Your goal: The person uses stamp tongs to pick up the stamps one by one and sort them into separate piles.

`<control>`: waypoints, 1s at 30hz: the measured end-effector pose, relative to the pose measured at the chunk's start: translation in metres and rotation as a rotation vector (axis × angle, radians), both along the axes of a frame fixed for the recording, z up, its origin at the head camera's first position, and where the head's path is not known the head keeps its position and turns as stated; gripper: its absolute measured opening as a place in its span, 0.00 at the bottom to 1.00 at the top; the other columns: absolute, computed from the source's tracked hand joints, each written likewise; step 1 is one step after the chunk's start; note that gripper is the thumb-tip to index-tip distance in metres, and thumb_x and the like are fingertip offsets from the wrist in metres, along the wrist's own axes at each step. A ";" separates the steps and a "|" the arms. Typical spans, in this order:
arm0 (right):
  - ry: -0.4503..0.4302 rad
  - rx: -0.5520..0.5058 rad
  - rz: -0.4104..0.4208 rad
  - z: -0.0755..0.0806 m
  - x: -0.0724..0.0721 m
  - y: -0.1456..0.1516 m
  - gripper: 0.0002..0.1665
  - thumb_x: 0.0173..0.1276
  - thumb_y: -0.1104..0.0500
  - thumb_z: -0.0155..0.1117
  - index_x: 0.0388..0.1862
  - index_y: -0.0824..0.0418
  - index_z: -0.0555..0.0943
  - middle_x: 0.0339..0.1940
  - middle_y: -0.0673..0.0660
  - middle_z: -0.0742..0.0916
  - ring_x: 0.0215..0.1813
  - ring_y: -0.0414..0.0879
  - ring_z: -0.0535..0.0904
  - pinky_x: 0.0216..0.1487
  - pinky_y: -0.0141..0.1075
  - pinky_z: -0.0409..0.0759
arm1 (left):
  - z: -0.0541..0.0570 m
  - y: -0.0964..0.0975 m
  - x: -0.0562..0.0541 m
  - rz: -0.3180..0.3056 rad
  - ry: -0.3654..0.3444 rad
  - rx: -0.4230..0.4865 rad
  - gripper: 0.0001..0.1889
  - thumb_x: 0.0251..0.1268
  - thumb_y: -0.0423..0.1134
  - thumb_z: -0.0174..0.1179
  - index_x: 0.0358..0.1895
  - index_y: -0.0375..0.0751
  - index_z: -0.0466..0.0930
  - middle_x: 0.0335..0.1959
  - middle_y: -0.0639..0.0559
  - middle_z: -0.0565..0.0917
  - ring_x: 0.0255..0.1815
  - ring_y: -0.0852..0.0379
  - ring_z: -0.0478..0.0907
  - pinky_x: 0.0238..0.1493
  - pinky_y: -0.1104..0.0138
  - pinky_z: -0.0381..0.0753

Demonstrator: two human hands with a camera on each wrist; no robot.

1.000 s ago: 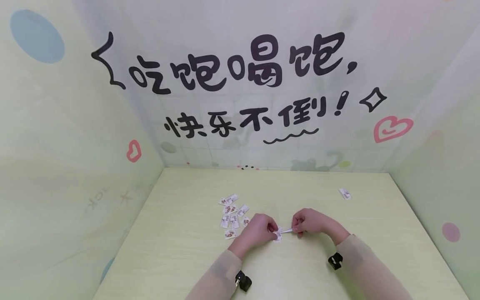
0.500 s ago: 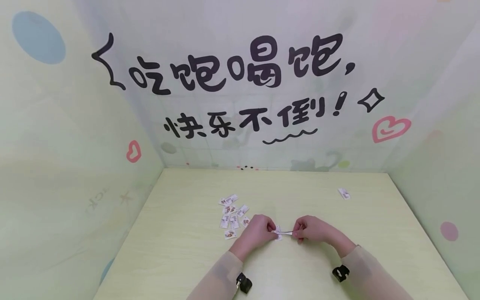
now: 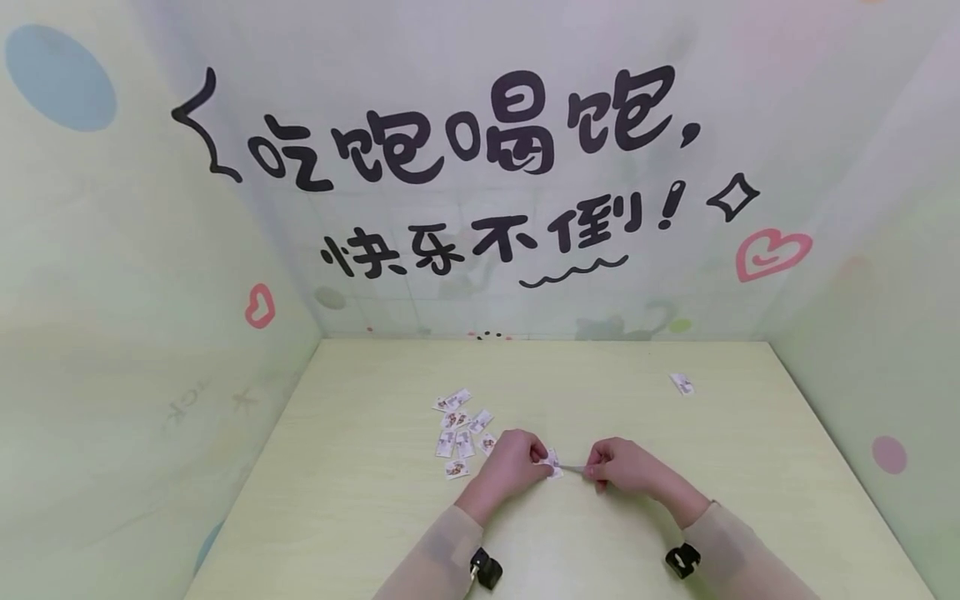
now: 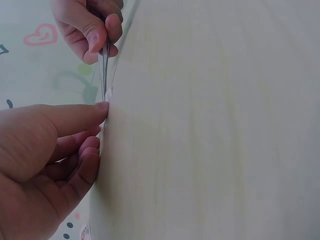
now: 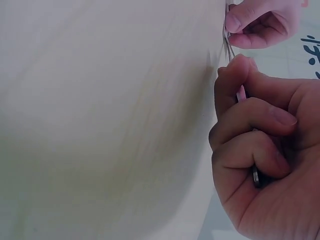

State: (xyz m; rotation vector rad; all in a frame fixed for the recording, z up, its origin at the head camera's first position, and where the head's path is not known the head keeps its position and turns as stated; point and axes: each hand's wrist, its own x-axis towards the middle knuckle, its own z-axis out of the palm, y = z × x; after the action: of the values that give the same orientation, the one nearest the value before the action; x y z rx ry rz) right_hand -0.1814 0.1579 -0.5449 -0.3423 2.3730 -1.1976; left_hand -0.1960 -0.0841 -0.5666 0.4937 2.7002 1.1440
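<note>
In the head view my left hand (image 3: pixel 512 460) holds a small white card (image 3: pixel 556 469) with a purple print against the tabletop, thumb and fingers at its edges. My right hand (image 3: pixel 628 471) grips slim metal tweezers (image 3: pixel 573 469), whose tips point left and meet the card beside my left fingers. The left wrist view shows the two thin prongs of the tweezers (image 4: pixel 104 70) running to my left thumb tip. Whether the tips pinch the card cannot be told. Curled fingers of my right hand (image 5: pixel 265 140) wrap the tweezers' back end in the right wrist view.
Several small printed cards (image 3: pixel 463 444) lie loosely grouped left of my hands, some overlapping. One lone card (image 3: pixel 682 383) lies at the back right of the pale wooden table (image 3: pixel 360 500). Printed walls (image 3: pixel 480 308) enclose the table behind and at both sides.
My right hand has shifted slightly toward me with the tweezers, which now tilt differently across the card. The left hand stays nearly in place. The head view has turned slightly to the right.
</note>
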 end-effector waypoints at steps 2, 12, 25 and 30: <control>-0.006 -0.008 0.002 -0.001 0.000 0.000 0.09 0.76 0.60 0.69 0.34 0.62 0.82 0.24 0.54 0.86 0.29 0.46 0.73 0.36 0.38 0.69 | -0.001 0.000 0.000 0.002 0.001 0.002 0.08 0.58 0.33 0.79 0.35 0.38 0.88 0.27 0.59 0.82 0.28 0.65 0.76 0.35 0.70 0.80; -0.019 -0.035 0.025 -0.003 0.000 -0.001 0.10 0.76 0.61 0.68 0.33 0.62 0.82 0.23 0.54 0.86 0.31 0.46 0.73 0.37 0.39 0.68 | 0.000 -0.001 0.000 0.011 -0.007 0.019 0.08 0.59 0.34 0.79 0.36 0.38 0.89 0.27 0.59 0.83 0.29 0.65 0.77 0.36 0.70 0.80; -0.027 -0.044 0.032 -0.001 0.000 -0.001 0.09 0.76 0.62 0.68 0.34 0.63 0.82 0.24 0.55 0.86 0.32 0.47 0.75 0.39 0.39 0.69 | -0.001 0.000 0.000 0.016 0.001 0.007 0.08 0.57 0.33 0.80 0.36 0.37 0.90 0.28 0.58 0.83 0.30 0.65 0.77 0.36 0.69 0.81; -0.026 -0.048 0.030 -0.002 0.000 -0.001 0.08 0.75 0.62 0.68 0.34 0.63 0.82 0.24 0.55 0.86 0.32 0.48 0.76 0.40 0.40 0.70 | 0.000 0.000 0.000 0.021 -0.003 0.006 0.09 0.57 0.33 0.80 0.37 0.37 0.90 0.29 0.58 0.84 0.30 0.64 0.77 0.37 0.69 0.81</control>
State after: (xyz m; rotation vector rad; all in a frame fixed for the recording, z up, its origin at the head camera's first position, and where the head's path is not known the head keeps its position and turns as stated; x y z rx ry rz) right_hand -0.1818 0.1571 -0.5470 -0.3747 2.3120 -1.2390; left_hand -0.1958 -0.0844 -0.5664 0.4659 2.7061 1.1576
